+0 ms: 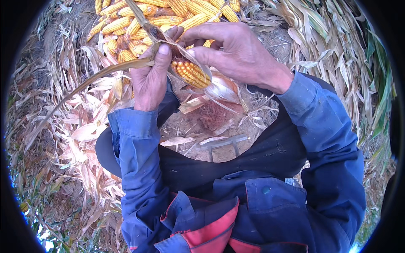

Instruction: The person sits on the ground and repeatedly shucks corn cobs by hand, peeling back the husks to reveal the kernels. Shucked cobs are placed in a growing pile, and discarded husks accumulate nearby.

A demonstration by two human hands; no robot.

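Observation:
A partly husked ear of corn (191,74) is held up between my two hands, its yellow-orange kernels bare on the near side. My left hand (155,69) grips the ear at its upper left, thumb on top, where a dry stalk and a long leaf (95,75) stick out. My right hand (231,52) pinches the dry husk (185,52) on the ear's far side between thumb and fingers. Pale husk (223,88) hangs from the ear's lower right end.
Beyond my hands lies a pile of husked corn ears (164,19). Loose dry husks (88,139) are heaped at left, and cut corn stalks (332,47) lie at right. Between my legs are reddish corn silk (216,115) and a metal frame (223,144) on the soil.

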